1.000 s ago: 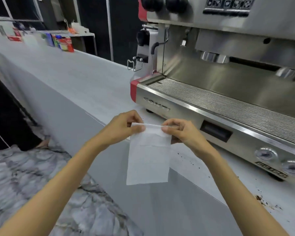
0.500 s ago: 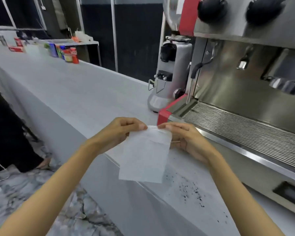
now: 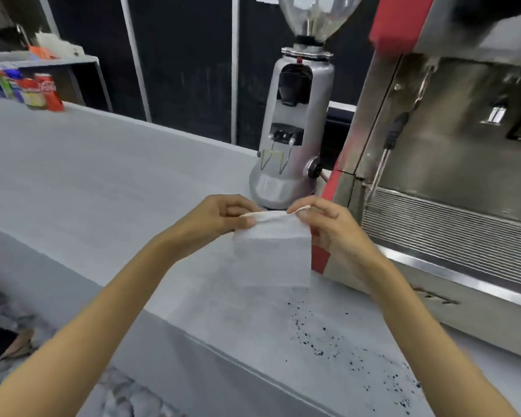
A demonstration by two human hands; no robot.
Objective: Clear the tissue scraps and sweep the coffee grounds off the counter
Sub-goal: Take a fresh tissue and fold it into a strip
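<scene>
Both hands are raised above the grey counter (image 3: 103, 182), and between them hangs a white tissue (image 3: 271, 254), held by its top edge so that the sheet drops straight down, its lower edge apart from the counter surface. The left hand (image 3: 220, 218) pinches the top left corner between thumb and forefinger, the other fingers curled in; the right hand (image 3: 328, 227) pinches the top right corner in the same way, with a small fold of tissue standing up over its fingertips. The top edge runs slightly bunched between the two pinches. On the counter below and to the right of the tissue lies a loose scatter of dark coffee grounds (image 3: 325, 341), spreading toward the near right edge. Just behind the hands stands a silver coffee grinder (image 3: 295, 130) with a clear hopper on top, and beside it, to the right, the steel and red espresso machine (image 3: 451, 164) with its ribbed drip tray. Far off at the left end of the counter stand some drink cans (image 3: 39, 91), blurred
</scene>
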